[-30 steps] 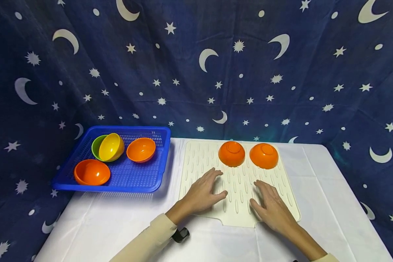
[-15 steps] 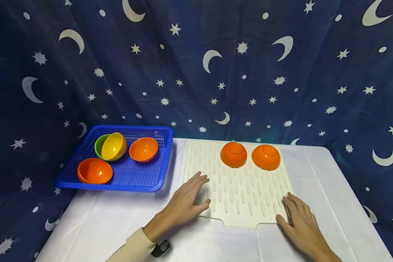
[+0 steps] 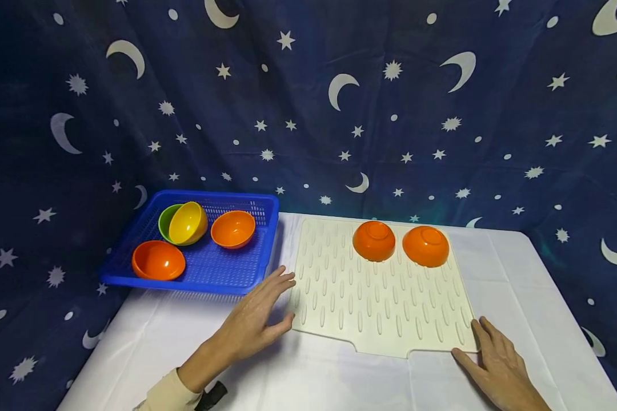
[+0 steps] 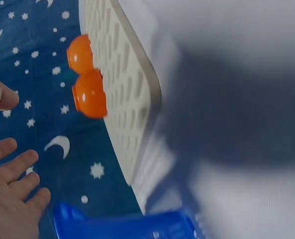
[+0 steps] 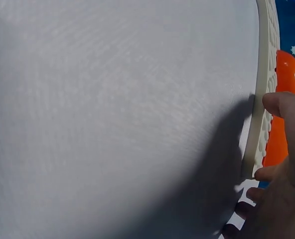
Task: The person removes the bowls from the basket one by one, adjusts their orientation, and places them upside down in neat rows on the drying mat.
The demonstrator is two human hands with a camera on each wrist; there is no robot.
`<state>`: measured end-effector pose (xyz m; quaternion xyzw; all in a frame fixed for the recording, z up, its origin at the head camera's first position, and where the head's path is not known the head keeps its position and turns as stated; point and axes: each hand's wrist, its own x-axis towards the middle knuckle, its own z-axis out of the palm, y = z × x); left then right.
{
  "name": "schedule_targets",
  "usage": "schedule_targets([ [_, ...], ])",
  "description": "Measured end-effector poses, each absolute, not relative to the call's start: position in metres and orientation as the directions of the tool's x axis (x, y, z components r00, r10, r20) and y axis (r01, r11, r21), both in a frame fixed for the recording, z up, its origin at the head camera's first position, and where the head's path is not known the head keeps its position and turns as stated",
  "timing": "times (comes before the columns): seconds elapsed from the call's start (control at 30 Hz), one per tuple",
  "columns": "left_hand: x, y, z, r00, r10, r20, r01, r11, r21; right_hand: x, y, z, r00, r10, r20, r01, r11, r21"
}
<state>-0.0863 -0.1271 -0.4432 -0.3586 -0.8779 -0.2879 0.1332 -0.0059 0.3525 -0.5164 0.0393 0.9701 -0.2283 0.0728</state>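
Left hand (image 3: 248, 321) and right hand (image 3: 503, 365) have moved outward, fingers apart, by the mat (image 3: 339, 288).

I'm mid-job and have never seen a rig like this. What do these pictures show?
No machine: just a person's bare left hand and right hand. The wide view comes from a head-worn camera looking forward and down, the close ones from a camera on each wrist. On the white cloth: a blue plastic basket holding a round green bowl, a yellow bowl and two orange bowls, and a cream ribbed mat bearing two upside-down orange bowls. The left hand hangs open, fingertips between basket and mat; the right is at the mat's near right corner, perhaps touching. No bowl is held.
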Motion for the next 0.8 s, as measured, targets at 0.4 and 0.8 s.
schedule_targets([
  [0.4,-0.121,-0.193,-0.407,-0.825,0.415,0.384,0.525,0.815,0.245,-0.008,0.360,-0.509,-0.983,0.031,-0.179,0.103,0.906,-0.410],
  [0.8,-0.166,-0.280,-0.392,-0.999,-0.033,0.031,-0.027,0.984,0.178,-0.009,0.360,-0.506,-0.978,0.014,-0.208,0.093,0.922,-0.377],
])
